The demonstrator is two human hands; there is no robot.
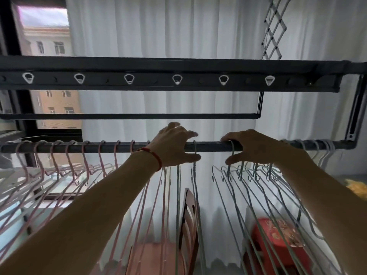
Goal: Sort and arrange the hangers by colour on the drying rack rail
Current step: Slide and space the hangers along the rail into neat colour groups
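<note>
A dark rail [210, 146] of the drying rack runs across the view at hand height. Several pink hangers [85, 161] hang along its left part. Pale blue hangers [248, 187] hang at the middle and right, and white hangers [327, 153] sit at the far right end. My left hand [174, 143], with a red cord at the wrist, is over the rail with fingers above and thumb below, next to a blue hanger's hook [195, 149]. My right hand [252, 146] rests on the rail, its thumb under another blue hook [232, 149].
Above are a dark bar with white hook rings [176, 79] and a thinner bar [129, 116]. White curtains hang behind; a window is at the left. Below stand a wooden chair [188, 225] and a red box [276, 233].
</note>
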